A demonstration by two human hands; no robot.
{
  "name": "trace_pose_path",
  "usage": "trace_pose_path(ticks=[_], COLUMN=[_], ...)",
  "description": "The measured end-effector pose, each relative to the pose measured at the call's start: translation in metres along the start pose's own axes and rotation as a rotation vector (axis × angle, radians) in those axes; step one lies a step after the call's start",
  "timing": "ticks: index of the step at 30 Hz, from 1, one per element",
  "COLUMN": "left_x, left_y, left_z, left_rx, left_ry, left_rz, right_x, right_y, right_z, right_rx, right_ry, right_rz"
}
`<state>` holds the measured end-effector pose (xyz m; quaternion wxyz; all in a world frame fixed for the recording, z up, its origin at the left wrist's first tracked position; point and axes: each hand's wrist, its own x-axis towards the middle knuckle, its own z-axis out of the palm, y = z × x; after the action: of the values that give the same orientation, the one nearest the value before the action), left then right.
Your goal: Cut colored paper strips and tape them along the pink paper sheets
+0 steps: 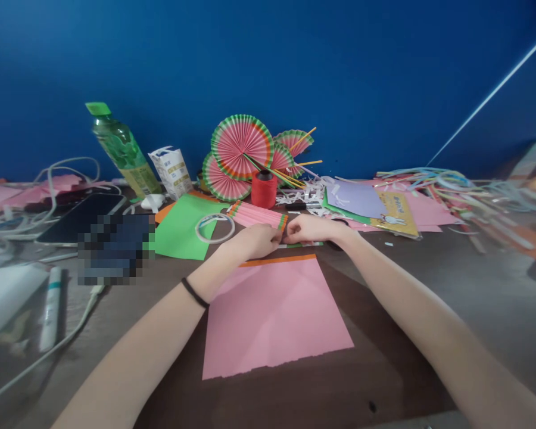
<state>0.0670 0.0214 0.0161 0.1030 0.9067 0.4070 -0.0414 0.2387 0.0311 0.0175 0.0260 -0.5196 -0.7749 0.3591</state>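
A pink paper sheet (272,316) with an orange strip along its far edge lies flat on the brown table (429,280). At that far edge my left hand (254,239) and my right hand (310,228) meet, both with fingers closed in a pinch on a narrow folded strip of the paper (301,244). A black band circles my left wrist. Just beyond the hands lies a pleated pink accordion fold (256,214) with green and orange ends.
Finished watermelon-pattern paper fans (241,146) stand at the back by a red thread spool (264,189). Green paper (183,226) and a tape ring (214,228) lie left; a green bottle (122,149), carton (170,171), phone (78,217) and cables farther left. Coloured sheets and strips (429,190) pile right.
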Motion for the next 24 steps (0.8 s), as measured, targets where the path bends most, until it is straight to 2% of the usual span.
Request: trace_pose_path(ticks=[9,24], left_x=[-0.0025,-0.0009], left_y=[0.006,0.0081], left_z=[-0.0045,-0.0064], left_rx=[-0.021,-0.034], left_ry=[-0.004,-0.019], left_rz=[-0.041,-0.079], right_x=[-0.0003,0.0055], right_y=[-0.0037,0.0056], right_z=[0.0006,0.0013], right_rx=[-0.004,-0.031], right_ry=[0.018,0.011], right_rz=[0.006,-0.04])
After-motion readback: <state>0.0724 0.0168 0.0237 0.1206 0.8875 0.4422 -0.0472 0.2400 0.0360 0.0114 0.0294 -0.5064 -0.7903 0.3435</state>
